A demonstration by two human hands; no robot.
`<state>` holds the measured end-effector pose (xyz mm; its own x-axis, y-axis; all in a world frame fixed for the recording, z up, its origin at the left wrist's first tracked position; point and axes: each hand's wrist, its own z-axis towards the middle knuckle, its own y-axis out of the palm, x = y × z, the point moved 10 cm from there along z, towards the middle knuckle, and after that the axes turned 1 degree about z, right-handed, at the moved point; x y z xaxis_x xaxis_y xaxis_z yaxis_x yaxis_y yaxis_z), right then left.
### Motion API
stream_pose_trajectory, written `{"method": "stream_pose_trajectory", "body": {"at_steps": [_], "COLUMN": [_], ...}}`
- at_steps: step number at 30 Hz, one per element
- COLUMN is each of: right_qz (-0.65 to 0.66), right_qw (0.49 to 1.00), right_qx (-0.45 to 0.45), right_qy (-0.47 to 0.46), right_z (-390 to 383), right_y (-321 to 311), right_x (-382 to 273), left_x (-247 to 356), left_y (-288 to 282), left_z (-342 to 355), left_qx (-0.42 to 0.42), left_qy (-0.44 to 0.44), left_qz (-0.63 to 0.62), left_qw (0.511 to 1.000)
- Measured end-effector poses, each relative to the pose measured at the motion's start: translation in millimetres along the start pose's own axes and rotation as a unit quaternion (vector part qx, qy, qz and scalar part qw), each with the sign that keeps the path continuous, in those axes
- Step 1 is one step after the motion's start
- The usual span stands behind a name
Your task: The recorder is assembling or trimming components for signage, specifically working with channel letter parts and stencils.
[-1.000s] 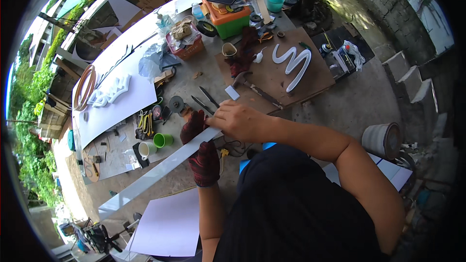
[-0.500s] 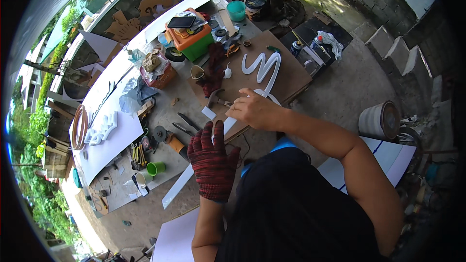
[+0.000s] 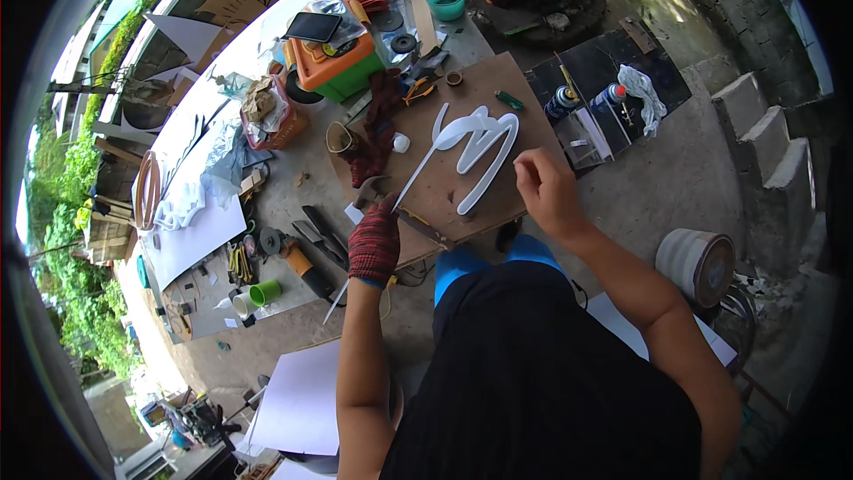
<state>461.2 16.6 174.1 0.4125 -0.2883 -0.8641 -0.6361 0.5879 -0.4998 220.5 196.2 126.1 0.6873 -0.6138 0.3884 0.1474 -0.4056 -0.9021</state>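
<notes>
My left hand (image 3: 375, 238), in a red-and-black knitted glove, is closed around a long thin white strip (image 3: 414, 179). One end of the strip sticks out below the glove; the other curves over a white wavy letter shape (image 3: 490, 177) with raised edges. That shape lies on a brown board (image 3: 484, 80). Bare and held off to the right of the letter, my right hand (image 3: 546, 188) has its fingers curled together; whatever may be between them is hidden. A hammer (image 3: 425, 228) lies partly behind the gloved hand, at the board's near edge.
Left of the board are an angle grinder (image 3: 305, 272), a green cup (image 3: 265, 292) and an orange-and-green box (image 3: 333, 67) with a phone (image 3: 313, 27) on top. Spray cans (image 3: 561, 102) stand on a dark panel at right. A striped bucket (image 3: 696, 267) sits on the floor.
My right hand has moved off the strip, to the right. The strip has turned edge-on, its far part now looping over the letter. The gloved hand has closed on it, and the view has shifted.
</notes>
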Motion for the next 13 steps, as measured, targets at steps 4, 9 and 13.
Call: {"method": "stream_pose_trajectory", "body": {"at_steps": [4,9,13], "right_qz": [-0.094,-0.254,-0.259], "right_qw": [0.955,0.894,0.858], "right_qx": [-0.244,-0.366,-0.441], "right_qy": [-0.141,-0.040,0.050], "right_z": [-61.6,-60.5,-57.6], "right_y": [154.9,288.4,334.2], "right_x": [40.6,68.5,83.4], "left_x": [7.7,-1.0,-7.1], "left_y": [0.4,12.8,29.3], "left_z": [24.5,44.5,51.2], "left_qx": [-0.005,-0.018,-0.067], "left_qy": [0.014,0.019,-0.015], "left_qz": [0.009,0.033,0.006], "left_qw": [1.000,0.999,0.998]}}
